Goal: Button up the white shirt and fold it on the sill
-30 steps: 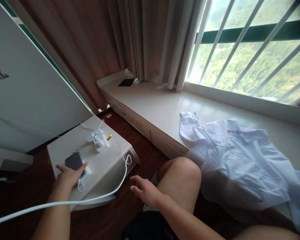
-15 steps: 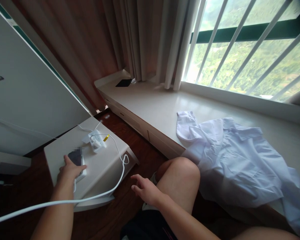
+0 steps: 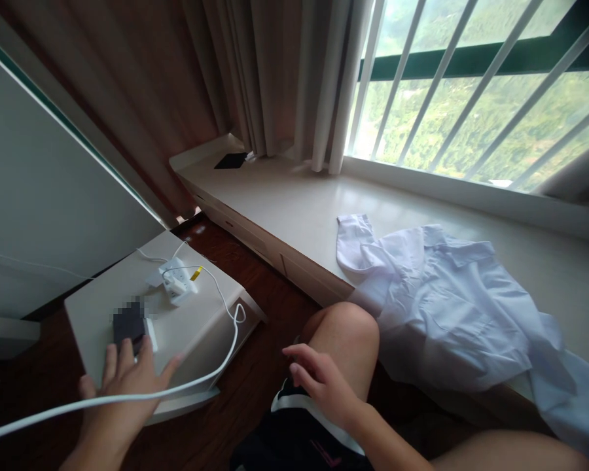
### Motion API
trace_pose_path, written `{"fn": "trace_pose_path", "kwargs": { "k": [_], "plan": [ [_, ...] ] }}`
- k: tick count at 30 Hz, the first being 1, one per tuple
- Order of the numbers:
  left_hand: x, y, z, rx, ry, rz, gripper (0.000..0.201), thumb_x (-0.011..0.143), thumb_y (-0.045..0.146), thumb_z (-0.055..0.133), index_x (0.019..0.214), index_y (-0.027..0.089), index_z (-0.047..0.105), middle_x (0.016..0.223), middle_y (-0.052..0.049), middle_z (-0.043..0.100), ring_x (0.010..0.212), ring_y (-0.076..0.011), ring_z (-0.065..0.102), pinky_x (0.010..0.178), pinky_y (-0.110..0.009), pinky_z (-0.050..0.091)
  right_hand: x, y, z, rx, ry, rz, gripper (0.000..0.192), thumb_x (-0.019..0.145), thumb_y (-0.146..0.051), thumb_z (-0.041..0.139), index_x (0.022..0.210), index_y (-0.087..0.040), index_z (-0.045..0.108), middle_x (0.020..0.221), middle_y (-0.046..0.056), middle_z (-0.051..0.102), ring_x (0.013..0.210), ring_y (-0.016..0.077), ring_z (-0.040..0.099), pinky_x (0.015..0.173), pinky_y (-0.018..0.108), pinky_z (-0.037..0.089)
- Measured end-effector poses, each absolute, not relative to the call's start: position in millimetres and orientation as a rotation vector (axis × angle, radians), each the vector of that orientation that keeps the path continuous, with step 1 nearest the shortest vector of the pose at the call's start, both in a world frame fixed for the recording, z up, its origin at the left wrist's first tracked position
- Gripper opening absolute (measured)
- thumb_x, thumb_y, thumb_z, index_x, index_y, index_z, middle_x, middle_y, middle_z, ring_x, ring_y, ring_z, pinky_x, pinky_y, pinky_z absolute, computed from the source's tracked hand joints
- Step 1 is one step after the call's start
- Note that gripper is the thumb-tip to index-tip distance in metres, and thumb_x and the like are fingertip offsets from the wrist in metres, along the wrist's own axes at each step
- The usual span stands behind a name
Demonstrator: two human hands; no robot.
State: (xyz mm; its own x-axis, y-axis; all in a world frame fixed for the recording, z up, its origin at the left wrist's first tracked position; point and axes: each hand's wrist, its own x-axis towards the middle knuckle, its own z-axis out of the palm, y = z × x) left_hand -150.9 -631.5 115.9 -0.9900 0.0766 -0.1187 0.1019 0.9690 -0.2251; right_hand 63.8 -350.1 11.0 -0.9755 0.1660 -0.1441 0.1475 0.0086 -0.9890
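Note:
My left hand (image 3: 127, 379) is spread with its palm down at the near edge of the white bedside cabinet (image 3: 196, 327). Its fingertips overlap the near end of a dark flat rectangular thing (image 3: 129, 324), partly blurred by pixels, which lies on a white flat object (image 3: 152, 337). Whether the fingertips touch it I cannot tell. A white cable (image 3: 186, 383) crosses in front of this hand. Over my thigh hovers my right hand (image 3: 326, 383), fingers loosely bent and apart, holding nothing.
A white power strip (image 3: 177, 281) with a yellow tag (image 3: 196, 273) sits on the cabinet. The white shirt (image 3: 451, 301) lies rumpled across the window ledge (image 3: 285, 190) and hangs over its edge. Farther back are a black flat item (image 3: 231, 161) and curtains (image 3: 255, 72).
My left hand has drawn back towards me from the dark thing and spread its fingers. My right hand has shifted slightly right, and the view has turned a little.

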Motion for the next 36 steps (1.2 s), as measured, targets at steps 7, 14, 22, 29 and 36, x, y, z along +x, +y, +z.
{"fn": "trace_pose_path", "kwargs": {
  "k": [7,14,22,29,36],
  "plan": [
    [-30,-521,139,0.834,2.179,0.03,0.075,0.093,0.052,0.053,0.16,0.019,0.045,0.163,-0.01,0.046,0.151,-0.0299,0.047,0.128,-0.046,0.036,214,-187,-12,-1.1,-2.239,1.411,0.051,0.094,-0.062,0.057,0.119,-0.02,0.072,0.079,0.004,0.069,0.071,0.0174,0.061,0.066,0.027,0.047],
    [27,-372,137,1.555,1.666,0.123,0.071,0.091,0.043,0.065,0.157,0.022,0.049,0.149,-0.015,0.061,0.136,-0.0374,0.06,0.118,-0.051,0.046,378,-71,-26,-1.936,-1.959,0.535,0.06,0.086,-0.043,0.049,0.134,-0.011,0.064,0.122,0.016,0.069,0.115,0.0295,0.065,0.105,0.041,0.05],
    [43,-202,52,2.081,1.557,0.288,0.051,0.098,0.033,0.051,0.147,0.019,0.059,0.136,-0.016,0.067,0.127,-0.0334,0.065,0.107,-0.046,0.052,426,-84,-64,-2.378,-1.453,0.299,0.06,0.095,-0.036,0.047,0.153,-0.022,0.049,0.158,0.015,0.044,0.146,0.0354,0.042,0.12,0.056,0.037],
    [21,-137,-10,2.158,1.403,0.496,0.037,0.098,0.03,0.053,0.131,0.023,0.068,0.135,-0.011,0.068,0.126,-0.0289,0.064,0.111,-0.044,0.049,455,-93,-52,-2.456,-1.296,0.348,0.049,0.088,-0.04,0.062,0.13,-0.015,0.063,0.144,0.021,0.054,0.137,0.0359,0.05,0.115,0.053,0.041],
    [18,-128,-16,2.065,1.336,0.717,0.03,0.1,0.033,0.052,0.12,0.025,0.073,0.123,-0.008,0.072,0.116,-0.0244,0.067,0.105,-0.039,0.05,433,-92,-26,-2.224,-1.253,0.539,0.03,0.084,-0.048,0.057,0.088,-0.019,0.061,0.09,0.01,0.069,0.096,0.0276,0.067,0.089,0.04,0.053]
  ]
}}
